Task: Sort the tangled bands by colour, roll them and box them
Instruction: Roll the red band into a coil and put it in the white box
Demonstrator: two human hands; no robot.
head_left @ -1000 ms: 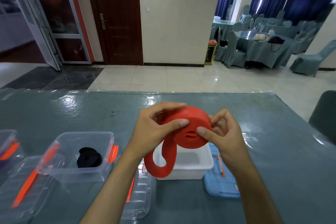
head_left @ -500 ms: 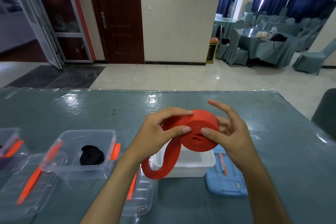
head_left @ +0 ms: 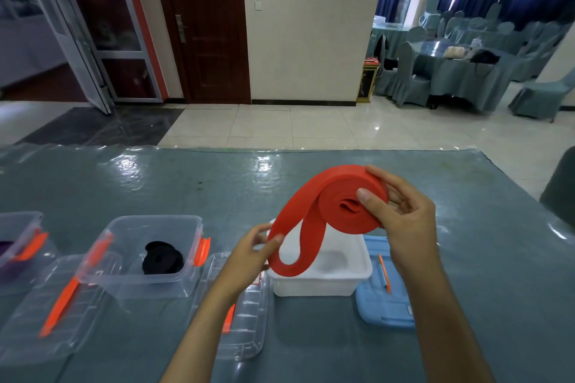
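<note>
A red band is partly rolled into a coil, and its loose tail loops down over the white box. My right hand grips the coil, thumb across its face and fingers behind. My left hand pinches the hanging tail near its lowest bend. A rolled black band lies inside the clear box with orange clips. At the far left, another clear box holds something purple.
A blue lid lies right of the white box. Two clear lids with orange clips lie in front of the boxes. The table carries a grey-blue cloth under clear plastic. A dark chair back stands at the right edge.
My left hand let go of the coil and dropped down to the hanging tail. My right hand carried the coil up and to the right, drawing the tail out longer.
</note>
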